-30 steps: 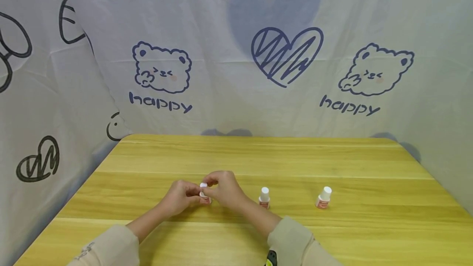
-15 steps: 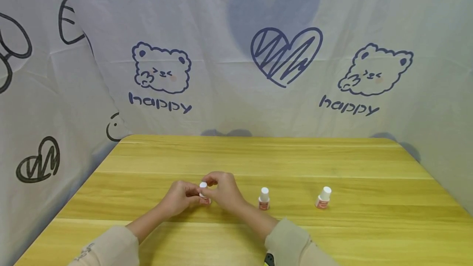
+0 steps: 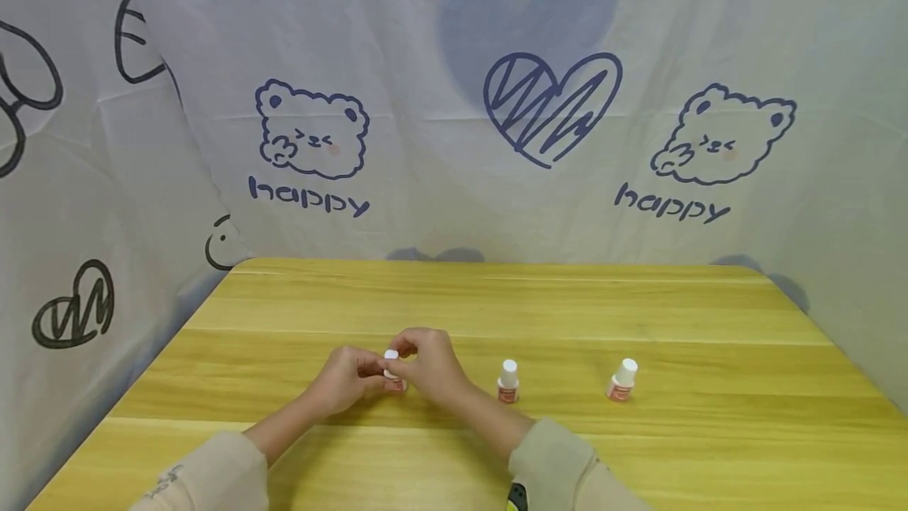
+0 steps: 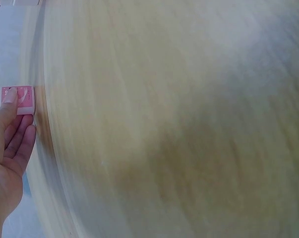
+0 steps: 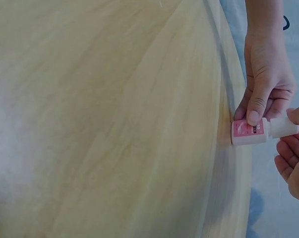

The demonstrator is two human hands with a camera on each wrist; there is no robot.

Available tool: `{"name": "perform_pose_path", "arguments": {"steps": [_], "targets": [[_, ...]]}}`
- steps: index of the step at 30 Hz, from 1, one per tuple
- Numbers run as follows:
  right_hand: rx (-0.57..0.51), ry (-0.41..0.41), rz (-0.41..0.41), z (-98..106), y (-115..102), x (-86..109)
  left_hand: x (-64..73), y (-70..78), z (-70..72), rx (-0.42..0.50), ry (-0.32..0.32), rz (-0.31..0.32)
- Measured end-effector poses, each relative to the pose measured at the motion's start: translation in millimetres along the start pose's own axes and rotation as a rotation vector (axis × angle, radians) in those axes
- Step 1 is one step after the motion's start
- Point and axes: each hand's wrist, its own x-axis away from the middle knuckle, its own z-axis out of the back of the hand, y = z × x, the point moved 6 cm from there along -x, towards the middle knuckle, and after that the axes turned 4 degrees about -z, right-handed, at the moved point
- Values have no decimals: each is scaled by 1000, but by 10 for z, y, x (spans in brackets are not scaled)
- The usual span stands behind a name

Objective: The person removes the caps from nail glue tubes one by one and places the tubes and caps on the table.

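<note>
A small white bottle [image 5: 249,139] with a pink label stands upright on the wooden table, left of the middle in the head view. My left hand [image 3: 345,378] grips its body, the thumb [image 4: 11,97] lying over the pink label. From the other side my right hand [image 3: 434,367] pinches the white cap [image 5: 284,127] between thumb and fingers. In the right wrist view the cap sits in line with the bottle's neck. Part of the bottle is hidden behind the fingers in the head view.
Two similar capped bottles stand upright to the right: one small bottle [image 3: 507,382] near the right forearm and another bottle [image 3: 622,380] farther right. The wooden table [image 3: 567,298] ends at a patterned white cloth [image 3: 440,180] behind and at both sides.
Both hands stay at the same bottle, with only slight shifts of the right hand's fingers at the cap. The other two bottles have not moved.
</note>
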Motion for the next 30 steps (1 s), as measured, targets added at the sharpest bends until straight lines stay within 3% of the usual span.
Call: {"name": "perform_pose_path", "arguments": {"steps": [20, 26, 30], "targets": [[-65, -104, -41, -12, 19, -9, 0, -19, 9, -68, 13, -27], [-88, -86, -52, -14, 52, 1, -3, -2, 4, -71, 11, -38], [-140, -30, -79, -20, 103, 20, -4, 5, 0, -52, 7, -33]]}}
